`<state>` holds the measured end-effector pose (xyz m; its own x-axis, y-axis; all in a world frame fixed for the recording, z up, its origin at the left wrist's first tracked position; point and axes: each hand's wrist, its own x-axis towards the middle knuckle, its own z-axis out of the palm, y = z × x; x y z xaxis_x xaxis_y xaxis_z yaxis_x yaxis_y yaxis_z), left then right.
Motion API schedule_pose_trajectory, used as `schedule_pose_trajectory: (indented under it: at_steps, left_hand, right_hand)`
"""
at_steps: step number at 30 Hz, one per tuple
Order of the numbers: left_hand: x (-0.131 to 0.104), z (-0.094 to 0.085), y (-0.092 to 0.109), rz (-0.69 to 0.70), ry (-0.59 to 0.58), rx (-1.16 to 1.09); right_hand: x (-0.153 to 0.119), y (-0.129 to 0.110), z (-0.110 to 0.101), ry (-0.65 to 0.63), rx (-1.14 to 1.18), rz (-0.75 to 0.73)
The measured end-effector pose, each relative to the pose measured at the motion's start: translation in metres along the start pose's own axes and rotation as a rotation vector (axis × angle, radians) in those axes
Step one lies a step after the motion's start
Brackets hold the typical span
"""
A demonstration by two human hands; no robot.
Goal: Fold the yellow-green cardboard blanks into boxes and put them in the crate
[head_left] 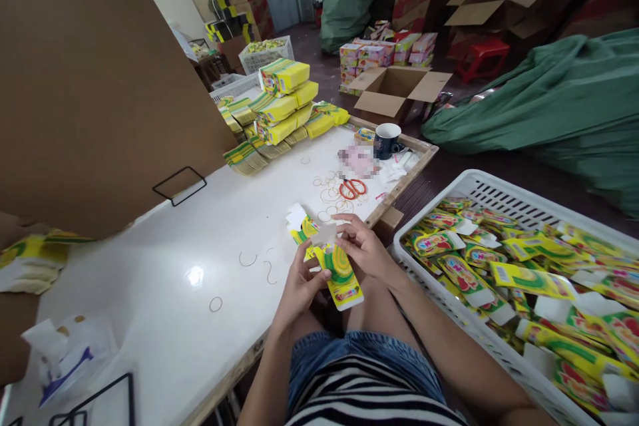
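Observation:
A yellow and green printed carton point(344, 279) is held over my lap at the table's edge. My left hand point(303, 276) grips its left side, thumb on the printed face. At its upper end my right hand point(363, 243) pinches near the white flap point(327, 234). Just beyond, on the white table point(200, 339), lies another carton point(299, 219) of the same print with its white flaps up. Part of it is hidden behind the held carton.
Stacks of flat yellow cartons point(282, 106) stand at the table's far end. Orange scissors point(352, 189), rubber bands point(329, 194) and a dark mug point(387, 141) lie nearer. A white plastic basket point(469, 180) full of cartons stands at my right. Left is a tissue pack point(74, 353).

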<state>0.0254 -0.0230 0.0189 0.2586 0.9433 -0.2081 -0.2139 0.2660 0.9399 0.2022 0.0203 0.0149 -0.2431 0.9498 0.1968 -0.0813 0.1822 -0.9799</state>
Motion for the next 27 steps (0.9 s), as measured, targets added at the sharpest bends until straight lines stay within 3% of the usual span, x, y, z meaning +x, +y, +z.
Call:
schedule_pose_trajectory:
  at_steps: [4,9,19,24,27]
  left_hand:
    - [0.003,0.002,0.001,0.043,0.060,0.106]
    - [0.005,0.008,-0.001,0.107,0.088,0.194]
    - [0.005,0.009,-0.003,0.087,0.093,0.140]
    - [0.006,0.006,-0.001,0.081,0.115,0.118]
    - [0.008,0.010,0.000,0.075,0.093,0.096]
  right_hand:
    - [0.001,-0.005,-0.010,-0.046,-0.135,-0.073]
    - [0.003,-0.009,-0.012,-0.174,-0.255,0.135]
    - [0.005,-0.015,0.007,-0.123,-0.752,0.185]
    - [0.002,-0.012,-0.002,-0.150,-0.596,0.118]
    - [0.000,-0.008,-0.008,-0.077,-0.458,0.022]
